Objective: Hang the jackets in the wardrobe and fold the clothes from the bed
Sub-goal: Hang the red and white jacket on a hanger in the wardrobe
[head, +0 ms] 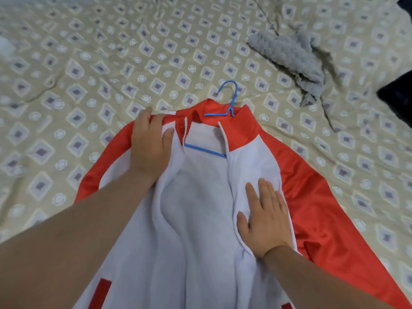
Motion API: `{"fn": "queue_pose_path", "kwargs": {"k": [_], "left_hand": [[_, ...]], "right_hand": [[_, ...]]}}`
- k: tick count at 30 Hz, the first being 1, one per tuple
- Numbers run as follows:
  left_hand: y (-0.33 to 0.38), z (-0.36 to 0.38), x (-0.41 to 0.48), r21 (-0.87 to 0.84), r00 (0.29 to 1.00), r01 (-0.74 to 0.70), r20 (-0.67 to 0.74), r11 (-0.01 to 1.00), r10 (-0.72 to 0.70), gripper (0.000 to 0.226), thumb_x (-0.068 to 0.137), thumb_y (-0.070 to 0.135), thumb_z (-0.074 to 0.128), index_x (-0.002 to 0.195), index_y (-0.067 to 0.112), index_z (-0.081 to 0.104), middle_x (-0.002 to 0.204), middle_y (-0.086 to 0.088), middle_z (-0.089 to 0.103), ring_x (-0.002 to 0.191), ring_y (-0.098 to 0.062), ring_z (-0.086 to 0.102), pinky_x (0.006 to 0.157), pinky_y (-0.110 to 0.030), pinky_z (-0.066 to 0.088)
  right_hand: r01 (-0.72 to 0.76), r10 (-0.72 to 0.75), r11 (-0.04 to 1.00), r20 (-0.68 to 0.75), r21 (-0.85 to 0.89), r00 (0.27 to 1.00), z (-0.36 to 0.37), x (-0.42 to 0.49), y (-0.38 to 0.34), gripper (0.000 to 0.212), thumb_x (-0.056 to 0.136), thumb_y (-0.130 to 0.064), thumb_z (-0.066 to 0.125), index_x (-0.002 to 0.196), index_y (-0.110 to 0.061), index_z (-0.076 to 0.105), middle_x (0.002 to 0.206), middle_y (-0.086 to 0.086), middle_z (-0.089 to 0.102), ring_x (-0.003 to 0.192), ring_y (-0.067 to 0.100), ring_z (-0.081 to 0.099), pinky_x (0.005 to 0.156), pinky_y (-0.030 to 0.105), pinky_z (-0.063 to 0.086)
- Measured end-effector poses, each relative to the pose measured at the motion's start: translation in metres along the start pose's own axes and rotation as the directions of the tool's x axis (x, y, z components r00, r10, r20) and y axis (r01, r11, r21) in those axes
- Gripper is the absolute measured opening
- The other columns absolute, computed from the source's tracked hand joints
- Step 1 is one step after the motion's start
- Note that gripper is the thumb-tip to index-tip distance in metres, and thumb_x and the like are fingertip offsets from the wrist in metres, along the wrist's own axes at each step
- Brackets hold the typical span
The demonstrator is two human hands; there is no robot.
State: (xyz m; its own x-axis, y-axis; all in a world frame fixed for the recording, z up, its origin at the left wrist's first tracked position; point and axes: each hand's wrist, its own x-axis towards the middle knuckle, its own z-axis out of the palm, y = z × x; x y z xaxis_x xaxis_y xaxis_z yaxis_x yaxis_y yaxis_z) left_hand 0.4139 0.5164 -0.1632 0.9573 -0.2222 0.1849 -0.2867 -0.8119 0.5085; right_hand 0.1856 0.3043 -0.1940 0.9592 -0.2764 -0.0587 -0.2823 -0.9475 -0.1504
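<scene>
A red and white jacket [200,219] lies open and face up on the bed, its white fleece lining showing. A blue hanger [229,101] sits inside it, with the hook poking out past the red collar and the lower bar crossing the lining. My left hand [149,143] rests on the jacket's left shoulder with the thumb over the front edge near the collar. Flat on the right front panel lies my right hand [265,219], fingers straight.
The bed [89,74] has a beige cover with a diamond pattern. A grey fluffy garment [287,54] lies crumpled at the upper right. Dark clothing [396,94] lies at the right edge, with more in the top right corner.
</scene>
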Motion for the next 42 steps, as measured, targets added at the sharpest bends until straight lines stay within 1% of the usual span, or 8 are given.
{"fn": "queue_pose_path", "kwargs": {"k": [4,9,16,19,21,31,36,42], "left_hand": [[0.025,-0.031,-0.171,-0.103,0.997,0.082,0.005,0.991,-0.082,0.06,0.098,0.041,0.034,0.143,0.004,0.046,0.158,-0.012,0.029,0.148,-0.029,0.022,0.122,-0.029,0.007],[0.015,-0.033,-0.325,0.24,0.957,-0.035,0.288,0.97,-0.037,0.069,0.094,0.049,0.035,0.137,-0.001,0.053,0.15,-0.015,0.041,0.135,-0.032,0.045,0.118,-0.041,0.021],[0.013,-0.03,-0.324,0.316,0.942,-0.061,0.331,0.947,-0.05,0.074,0.1,0.052,0.018,0.142,-0.002,0.047,0.15,-0.017,0.045,0.14,-0.026,0.032,0.118,-0.039,0.013],[0.011,-0.029,-0.325,0.276,0.955,-0.068,0.297,0.959,-0.017,0.075,0.102,0.048,0.01,0.138,-0.004,0.051,0.146,-0.019,0.048,0.139,-0.026,0.033,0.118,-0.038,0.013],[0.008,-0.026,-0.327,0.256,0.966,-0.086,0.258,0.963,0.017,0.07,0.104,0.042,0.01,0.138,-0.004,0.051,0.146,-0.019,0.049,0.14,-0.026,0.033,0.12,-0.038,0.012],[0.009,-0.029,-0.334,0.162,0.986,-0.07,0.161,0.984,0.043,0.058,0.104,0.033,0.022,0.136,-0.004,0.053,0.141,-0.02,0.053,0.133,-0.034,0.05,0.121,-0.034,0.012],[0.01,-0.033,-0.342,0.066,0.984,-0.047,0.176,0.997,0.035,0.054,0.096,0.029,0.034,0.133,-0.005,0.056,0.139,-0.021,0.055,0.132,-0.037,0.049,0.122,-0.04,0.02],[0.015,-0.043,-0.378,-0.009,0.98,0.02,0.198,1.0,-0.018,0.052,0.1,0.026,0.036,0.145,0.003,0.044,0.155,-0.013,0.037,0.147,-0.029,0.028,0.119,-0.036,0.006]], "right_hand": [[-0.008,0.009,1.0,-0.048,0.021,0.999,0.0,-0.002,-0.001,0.071,0.085,-0.047,0.036,0.143,-0.01,0.05,0.151,0.025,0.041,0.141,0.039,0.039,0.119,0.05,0.02],[-0.02,0.023,0.998,-0.044,0.061,0.999,-0.003,-0.008,-0.002,0.073,0.085,-0.049,0.031,0.143,-0.009,0.05,0.15,0.025,0.042,0.141,0.04,0.037,0.119,0.053,0.023],[-0.023,0.106,0.897,-0.165,0.44,0.981,-0.026,-0.065,-0.03,0.059,0.084,-0.039,0.042,0.128,-0.004,0.061,0.138,0.019,0.056,0.129,0.032,0.048,0.111,0.038,0.031],[0.393,-0.274,0.828,-0.322,0.401,0.906,-0.028,-0.141,-0.067,0.029,0.08,-0.023,0.056,0.103,-0.012,0.071,0.11,0.007,0.065,0.098,0.022,0.056,0.092,0.031,0.045],[0.537,-0.484,0.766,-0.233,0.354,0.843,-0.01,-0.173,-0.073,0.014,0.081,-0.02,0.059,0.09,-0.019,0.07,0.098,-0.001,0.062,0.081,0.018,0.058,0.077,0.031,0.051],[0.539,-0.543,0.791,-0.073,0.29,0.837,0.005,-0.218,-0.06,0.021,0.078,-0.046,0.066,0.087,-0.027,0.065,0.087,-0.009,0.051,0.076,0.013,0.05,0.069,0.03,0.046],[0.567,-0.576,0.777,-0.053,0.272,0.815,0.005,-0.258,-0.057,0.058,0.077,-0.079,0.057,0.097,-0.026,0.068,0.096,-0.006,0.054,0.092,0.016,0.054,0.087,0.033,0.043],[0.592,-0.597,0.763,-0.069,0.261,0.8,0.003,-0.275,-0.074,0.022,0.083,-0.042,0.066,0.096,-0.024,0.069,0.091,-0.007,0.058,0.088,0.018,0.055,0.084,0.038,0.047]]}}
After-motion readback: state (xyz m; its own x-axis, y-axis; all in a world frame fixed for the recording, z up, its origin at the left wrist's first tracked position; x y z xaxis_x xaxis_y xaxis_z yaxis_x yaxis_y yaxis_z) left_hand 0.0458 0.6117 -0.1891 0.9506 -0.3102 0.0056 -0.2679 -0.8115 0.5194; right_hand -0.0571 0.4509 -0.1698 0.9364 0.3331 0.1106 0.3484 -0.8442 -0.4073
